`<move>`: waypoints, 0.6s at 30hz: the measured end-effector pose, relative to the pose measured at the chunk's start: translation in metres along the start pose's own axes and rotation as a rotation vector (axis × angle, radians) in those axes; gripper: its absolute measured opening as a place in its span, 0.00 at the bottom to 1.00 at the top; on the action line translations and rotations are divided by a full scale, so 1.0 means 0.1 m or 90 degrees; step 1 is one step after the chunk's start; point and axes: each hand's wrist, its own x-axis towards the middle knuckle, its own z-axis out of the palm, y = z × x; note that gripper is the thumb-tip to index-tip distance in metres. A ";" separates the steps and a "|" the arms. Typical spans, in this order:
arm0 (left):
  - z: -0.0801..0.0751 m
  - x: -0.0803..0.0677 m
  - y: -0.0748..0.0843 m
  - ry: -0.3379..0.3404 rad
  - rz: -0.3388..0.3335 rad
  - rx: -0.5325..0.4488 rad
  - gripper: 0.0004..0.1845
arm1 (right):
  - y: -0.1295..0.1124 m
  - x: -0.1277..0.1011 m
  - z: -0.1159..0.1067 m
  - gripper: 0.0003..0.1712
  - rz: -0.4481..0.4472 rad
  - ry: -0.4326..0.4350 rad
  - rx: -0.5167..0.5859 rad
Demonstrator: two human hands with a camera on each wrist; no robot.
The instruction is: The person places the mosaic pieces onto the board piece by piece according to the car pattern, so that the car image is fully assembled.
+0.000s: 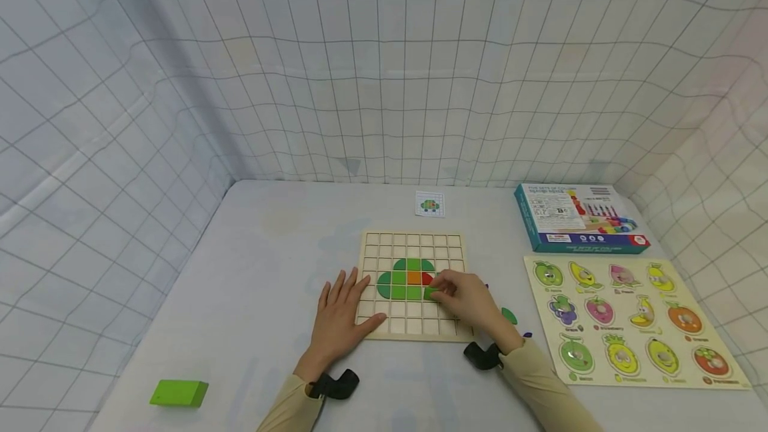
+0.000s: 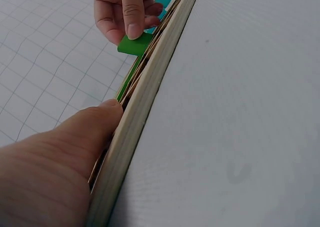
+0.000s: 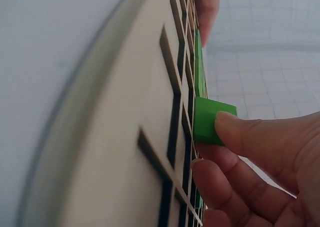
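A wooden grid board (image 1: 412,240) lies on the table with green, orange and red tiles (image 1: 405,279) set in its middle cells. My right hand (image 1: 465,297) pinches a green tile (image 1: 430,293) (image 3: 207,120) (image 2: 135,43) against the board beside the red tile. My left hand (image 1: 342,312) rests flat on the board's left edge (image 2: 135,137), fingers straight. A small pattern card (image 1: 429,204) lies beyond the board.
A fruit peg puzzle (image 1: 630,317) lies at the right, with a teal box (image 1: 576,217) behind it. A green block (image 1: 179,393) sits at the near left. Loose pieces (image 1: 509,315) lie between board and puzzle. Gridded fabric walls enclose the table.
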 end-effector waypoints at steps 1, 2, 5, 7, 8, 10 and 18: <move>0.00 0.00 0.00 0.000 0.001 0.000 0.41 | -0.01 0.00 0.00 0.04 0.011 0.000 -0.003; 0.00 0.00 0.00 -0.001 0.001 -0.002 0.41 | -0.01 0.01 0.01 0.04 0.020 0.001 -0.008; 0.01 0.01 -0.01 0.000 0.005 -0.003 0.41 | -0.04 0.01 0.01 0.03 0.035 0.010 -0.022; 0.02 0.01 -0.01 0.003 0.006 -0.003 0.41 | -0.06 0.02 0.00 0.04 0.034 0.017 -0.034; 0.02 0.01 -0.01 0.004 0.006 -0.003 0.41 | -0.07 0.02 0.00 0.04 0.032 0.019 -0.042; 0.02 0.01 -0.01 0.007 0.007 -0.002 0.41 | -0.08 0.02 0.00 0.05 0.029 0.023 -0.060; 0.02 0.01 -0.02 -0.004 0.001 -0.002 0.41 | -0.08 0.04 0.04 0.05 0.039 0.031 -0.109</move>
